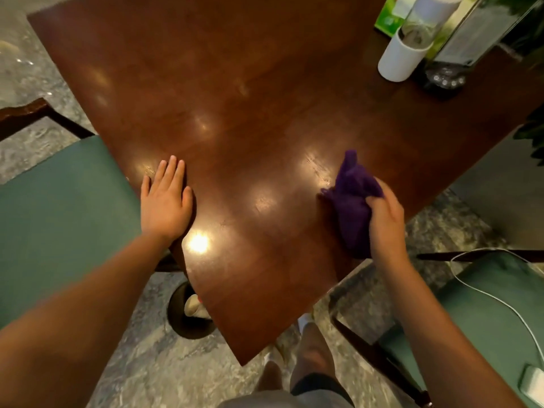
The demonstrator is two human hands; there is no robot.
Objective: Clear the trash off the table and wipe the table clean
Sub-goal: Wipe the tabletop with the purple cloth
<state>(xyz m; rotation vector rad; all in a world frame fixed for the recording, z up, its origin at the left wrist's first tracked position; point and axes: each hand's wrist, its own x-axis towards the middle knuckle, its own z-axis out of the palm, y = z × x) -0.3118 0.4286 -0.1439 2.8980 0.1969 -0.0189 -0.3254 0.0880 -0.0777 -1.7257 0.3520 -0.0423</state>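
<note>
- While the right hand (pixel 382 228) wipes, no loose trash shows on the desk (pixel 235 113), so clearing looks done as far as can be seen; crumpled pale items sit in the dark waste bin (pixel 188 316) on the floor under the near desk corner.
- Wiping seems under way rather than finished: the glossy wood carries faint streaks and scuffs just beyond the right fingers (pixel 374 201), and I cannot tell how much of the far surface has been covered.
- Right fingers are curled round a bunched purple cloth (pixel 353 207), gripping it against the desk close to the right-hand edge.
- Cloth lies with its long axis running from the heel of that hand out past the fingertips; a loose peak of fabric sticks up and away, pointing toward the far side of the desk.
- Left hand (pixel 166 204) lies flat, fingers straight and nearly together, pressing the desk near its left edge; it holds nothing and is well apart from the cloth.
- Far beyond the right fingers stand a white cylindrical container (pixel 397 60), a green box (pixel 388 16) and a clear stand (pixel 477 36), which look like fixtures to wipe around, not trash.
- Green-seated chairs (pixel 67 207) flank the desk on either side.
</note>
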